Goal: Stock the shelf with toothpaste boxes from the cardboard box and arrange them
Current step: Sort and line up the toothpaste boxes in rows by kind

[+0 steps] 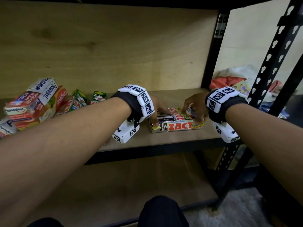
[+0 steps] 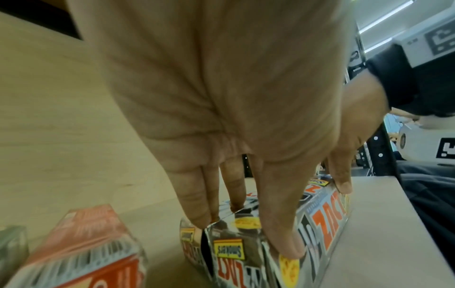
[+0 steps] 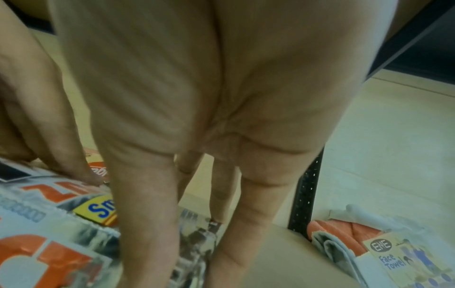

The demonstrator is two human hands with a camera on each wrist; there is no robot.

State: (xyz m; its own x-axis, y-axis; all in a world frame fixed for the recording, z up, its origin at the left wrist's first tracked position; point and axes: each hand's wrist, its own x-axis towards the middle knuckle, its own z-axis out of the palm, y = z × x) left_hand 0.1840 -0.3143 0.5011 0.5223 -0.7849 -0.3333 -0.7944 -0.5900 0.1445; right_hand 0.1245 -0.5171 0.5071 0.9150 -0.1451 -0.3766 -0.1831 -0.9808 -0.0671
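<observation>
Head view shows a messy pile of toothpaste boxes [image 1: 31, 104] at the far left of the wooden shelf [image 1: 164, 138]. They lean on each other at odd angles, and the picture's edge cuts some off. You can read Pepsodent and Colgate on them. The green ones behind are partly hidden by your left arm.

Next comes your left hand [image 1: 155, 110]. Its fingers curl down over the left end of the ZACT boxes [image 1: 177, 122], with the thumb on the front side. In the left wrist view your palm hides most of the tops, and an orange box [image 2: 81, 251] nearby is blurry.

The ZACT boxes lie flat near the front edge of the shelf, toward its right side. They lie side by side, and their long way runs left to right along the shelf. The word ZACT on the front one reads the right way up for you. How many there are is hard to tell.

Your right hand [image 1: 196, 107] grips the right end, fingers bent down over it.

Past the black post [image 1: 211, 51] lies a blurry heap of cloth [image 1: 229, 77] and a face towel pack [image 3: 403, 259].
</observation>
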